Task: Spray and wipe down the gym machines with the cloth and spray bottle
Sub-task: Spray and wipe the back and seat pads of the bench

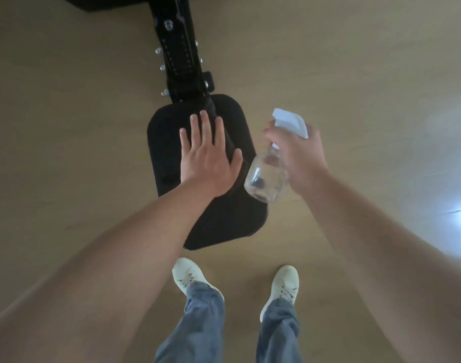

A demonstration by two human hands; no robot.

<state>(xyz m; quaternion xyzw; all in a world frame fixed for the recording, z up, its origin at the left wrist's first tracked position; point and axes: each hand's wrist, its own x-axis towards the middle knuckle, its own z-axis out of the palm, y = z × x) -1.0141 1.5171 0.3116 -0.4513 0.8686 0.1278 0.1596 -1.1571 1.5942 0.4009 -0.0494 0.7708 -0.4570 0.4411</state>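
A black padded seat of a gym machine lies below me. My left hand presses flat, fingers spread, on a dark cloth that lies on the pad; the cloth is hard to tell from the black pad. To the right of the pad, my right hand grips a clear spray bottle with a white trigger head. The bottle is tilted, with its base over the pad's right edge.
The machine's black metal frame, with bolts and an adjustment rail, runs from the pad to the top edge. Tan wooden floor surrounds it. My white shoes and jeans stand just in front of the pad.
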